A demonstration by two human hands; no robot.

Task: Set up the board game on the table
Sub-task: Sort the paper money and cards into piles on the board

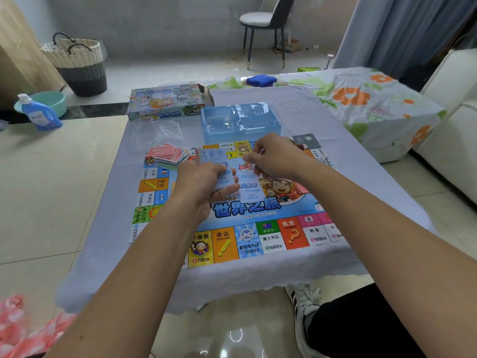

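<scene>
Seen from above and behind two bare forearms reaching over a low table (pixel 284 104) covered in a pale lilac cloth. Spread flat on the near half, a colourful game board (pixel 232 228) with bordered squares and a cartoon monkey at the centre. Left hand (pixel 198 182) curled around a stack of pale blue cards (pixel 222 174), held just above the board's middle. Right hand (pixel 273 158) with fingers bent, pinching the top of a single blue card (pixel 251 188) that hangs down beside the stack, right of it. Loose pile of red-backed cards (pixel 167 153) lying on the board's far left corner. Beyond the board, a clear blue plastic tray (pixel 240 120) with moulded compartments, far centre. Left of the tray, the game box (pixel 165 102) with cartoon artwork, at the table's far left edge. Crumpled clear plastic wrap (pixel 160 131) between box and red cards. On the floor far left, a woven basket (pixel 77 63) and a blue bottle (pixel 38 112). Far behind, a chair (pixel 265 24)
</scene>
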